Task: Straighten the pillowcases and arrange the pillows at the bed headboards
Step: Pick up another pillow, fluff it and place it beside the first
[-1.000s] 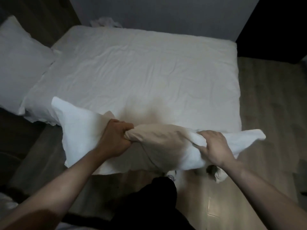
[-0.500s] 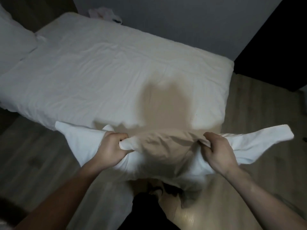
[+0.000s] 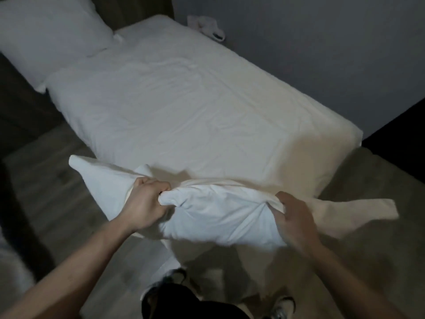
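Two pillows (image 3: 220, 212) (image 3: 50, 35) — one bed (image 3: 184, 107), two hands (image 3: 147, 203) (image 3: 296, 217), two shoes (image 3: 281, 306) (image 3: 174, 276).

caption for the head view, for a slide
Both hands grip a white pillow beside the bed.

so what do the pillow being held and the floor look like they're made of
Held pillow: a white woven fabric case, probably cotton, matte; it bunches into creases where the left hand and right hand grip it, and the soft filling gives way.

Floor: wood or wood-look laminate in grey-brown planks, with visible seams and a faint sheen. Real wood or imitation cannot be told.
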